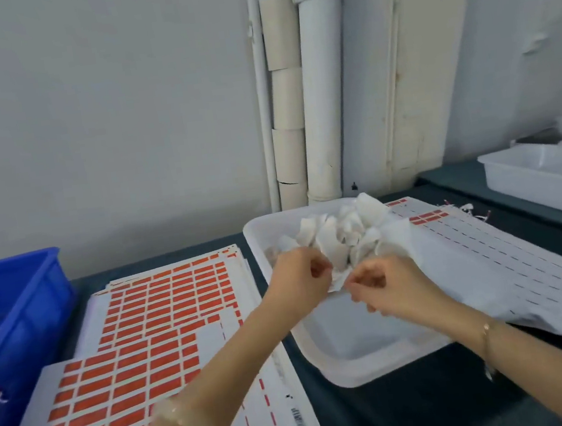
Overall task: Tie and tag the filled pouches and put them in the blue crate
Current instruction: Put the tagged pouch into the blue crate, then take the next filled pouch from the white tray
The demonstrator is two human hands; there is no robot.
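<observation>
A small white pouch (337, 278) is held up over the middle of the tray (365, 373). It seems to be pinched on one side by the left hand (298, 275) and on the other side by the right hand (385, 285). The fingers of both hands are curled in tight, with almost no gap. The picture is blurry there, so no string can be made out, and it cannot be told if a knot has been made.

More pouches are heaped in a pile (343, 236) at the far end of the tray. The tags (146, 338) are laid out on red sheets just left of the tray. The crate (27, 307) is set further left of the tray, past the tags. Used sheets (530, 269) are spread to the right of the tray.

A few things could go wrong. If the knot is pulled too softly, the pouch could come open and its filling could be spilled. If it is pulled too hard, the string could be snapped or the pouch torn. If the pinch is let go too soon, the pouch could be dropped into the tray and mixed up with the pile. The tag could also be forgotten before the pouch is put in the crate.
</observation>
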